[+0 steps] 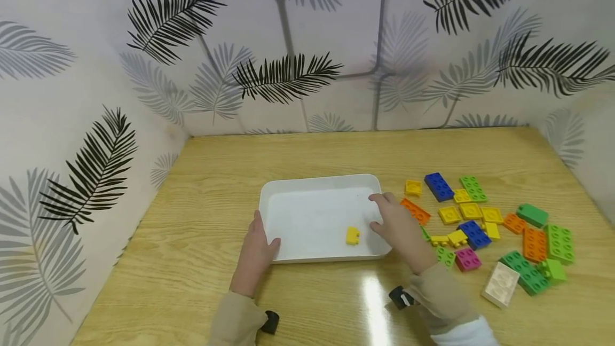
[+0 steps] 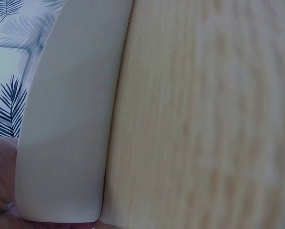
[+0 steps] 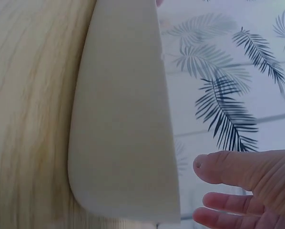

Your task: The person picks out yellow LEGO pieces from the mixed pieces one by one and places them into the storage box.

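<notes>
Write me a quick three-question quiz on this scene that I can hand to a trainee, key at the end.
1. Multiple choice: what colour is the one block lying in the white tray?
a) blue
b) yellow
c) orange

2. True or false: the pink block lies on the table, to the right of the tray in the head view.

3. Short answer: what, if anything, is the right hand holding?

Key:
1. b
2. True
3. Nothing; the right wrist view shows it empty.
</notes>
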The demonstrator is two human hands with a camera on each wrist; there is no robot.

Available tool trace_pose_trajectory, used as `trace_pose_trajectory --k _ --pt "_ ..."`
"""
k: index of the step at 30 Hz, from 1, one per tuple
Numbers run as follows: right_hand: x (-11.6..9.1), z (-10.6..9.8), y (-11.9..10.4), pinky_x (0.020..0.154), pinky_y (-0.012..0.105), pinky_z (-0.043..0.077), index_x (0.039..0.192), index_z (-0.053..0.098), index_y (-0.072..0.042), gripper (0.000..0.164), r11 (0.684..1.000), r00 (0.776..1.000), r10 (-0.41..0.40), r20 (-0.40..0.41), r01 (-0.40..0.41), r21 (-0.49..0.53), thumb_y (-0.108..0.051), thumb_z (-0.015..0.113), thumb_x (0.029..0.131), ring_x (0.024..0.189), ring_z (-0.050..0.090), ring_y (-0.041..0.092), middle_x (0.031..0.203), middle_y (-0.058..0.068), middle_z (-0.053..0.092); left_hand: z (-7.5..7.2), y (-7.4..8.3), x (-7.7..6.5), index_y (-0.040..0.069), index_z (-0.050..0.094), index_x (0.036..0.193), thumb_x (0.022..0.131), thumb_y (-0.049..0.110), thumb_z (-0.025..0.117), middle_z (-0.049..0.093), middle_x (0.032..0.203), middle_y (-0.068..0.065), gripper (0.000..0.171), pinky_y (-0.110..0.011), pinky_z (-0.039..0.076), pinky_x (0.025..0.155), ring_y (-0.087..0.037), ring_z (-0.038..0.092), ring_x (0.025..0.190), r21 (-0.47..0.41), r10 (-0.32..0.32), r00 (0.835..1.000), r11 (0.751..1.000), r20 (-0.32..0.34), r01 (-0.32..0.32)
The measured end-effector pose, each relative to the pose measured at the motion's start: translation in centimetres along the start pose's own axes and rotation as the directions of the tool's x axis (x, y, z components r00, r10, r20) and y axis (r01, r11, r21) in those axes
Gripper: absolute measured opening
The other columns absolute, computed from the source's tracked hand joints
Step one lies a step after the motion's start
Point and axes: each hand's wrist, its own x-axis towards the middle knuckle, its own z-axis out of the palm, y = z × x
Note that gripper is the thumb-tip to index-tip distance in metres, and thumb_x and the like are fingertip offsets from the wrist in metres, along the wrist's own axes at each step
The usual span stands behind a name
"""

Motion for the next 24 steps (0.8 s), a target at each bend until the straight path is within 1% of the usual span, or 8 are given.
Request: trace_pose_trajectory --k 4,6,9,10,13,16,20,24 --pt "-0.3 -0.9 0.7 0.085 0.045 0.051 0.122 0.045 0.0 0.05 1.0 1.0 0.029 0.003 -0.029 0.004 -0.012 0.063 0.077 0.098 0.055 0.033 0.12 0.026 0.049 0.0 -0.1 0.0 -0.006 0.004 0.139 0.083 0.016 0.054 0.023 0.142 -0.032 0.079 -0.053 0.031 0.106 -0.047 0.029 0.127 0.009 0.012 1.0 1.0 -0.006 -0.012" --pt "-0.5 -1.3 1.1 0.083 0.045 0.051 0.122 0.045 0.0 0.049 0.999 0.999 0.05 -0.008 -0.05 -0.003 -0.012 0.062 0.078 0.094 0.056 0.032 0.119 0.026 0.049 0.0 -0.1 -0.1 -0.006 0.004 0.139 0.083 0.016 0.054 0.023 0.141 -0.033 0.079 -0.053 0.031 0.106 -0.048 0.03 0.126 0.009 0.018 1.0 1.0 -0.01 -0.017" --pt "-0.7 -1.8 2.0 0.081 0.047 0.051 0.122 0.044 0.0 0.047 0.996 0.994 0.087 -0.063 -0.087 0.004 -0.012 0.059 0.08 0.093 0.055 0.033 0.119 0.025 0.048 0.0 -0.1 -0.1 -0.007 0.004 0.139 0.083 0.015 0.053 0.023 0.141 -0.033 0.078 -0.054 0.032 0.105 -0.048 0.03 0.126 0.01 0.018 1.0 1.0 -0.01 -0.018" --pt "-0.8 -1.9 2.3 0.082 0.049 0.051 0.122 0.044 0.001 0.046 0.995 0.991 0.096 -0.098 -0.095 0.009 -0.012 0.059 0.08 0.095 0.055 0.035 0.119 0.026 0.048 0.1 -0.1 -0.1 -0.006 0.004 0.139 0.083 0.016 0.053 0.023 0.141 -0.033 0.078 -0.054 0.032 0.105 -0.048 0.03 0.126 0.011 0.017 1.0 1.0 -0.01 -0.016" --pt "-1.2 -2.6 3.4 0.082 0.052 0.049 0.121 0.044 0.003 0.045 0.993 0.971 0.118 -0.21 -0.116 0.018 -0.011 0.057 0.08 0.1 0.051 0.04 0.119 0.028 0.046 0.1 -0.2 -0.1 -0.007 0.004 0.139 0.083 0.016 0.053 0.024 0.141 -0.033 0.078 -0.054 0.032 0.105 -0.048 0.03 0.125 0.012 0.014 1.0 1.0 -0.009 -0.014" --pt "-1.8 -3.3 4.8 0.078 0.054 0.049 0.121 0.044 0.004 0.044 0.989 0.945 0.146 -0.291 -0.144 0.028 -0.011 0.056 0.082 0.101 0.05 0.044 0.118 0.03 0.045 0.1 -0.1 -0.1 -0.006 0.003 0.139 0.083 0.016 0.053 0.023 0.141 -0.033 0.079 -0.054 0.032 0.105 -0.048 0.03 0.126 0.008 0.009 1.0 1.0 -0.006 -0.009" --pt "-2.7 -4.1 6.8 0.074 0.056 0.048 0.121 0.043 0.005 0.043 0.977 0.925 0.21 -0.316 -0.21 0.035 -0.011 0.052 0.083 0.098 0.049 0.047 0.117 0.032 0.044 0.1 0.0 -0.1 -0.006 0.003 0.139 0.083 0.016 0.053 0.023 0.141 -0.033 0.079 -0.054 0.031 0.105 -0.048 0.029 0.126 0.007 0.006 1.0 1.0 -0.003 -0.006" --pt "-3.4 -4.5 8.7 0.071 0.054 0.048 0.121 0.042 0.008 0.043 0.958 0.91 0.282 -0.305 -0.287 0.03 -0.009 0.05 0.082 0.093 0.049 0.046 0.116 0.035 0.043 0.1 0.2 -0.2 -0.006 0.003 0.139 0.083 0.016 0.053 0.024 0.141 -0.033 0.079 -0.054 0.031 0.105 -0.049 0.03 0.125 0.011 0.009 1.0 1.0 -0.004 -0.009"
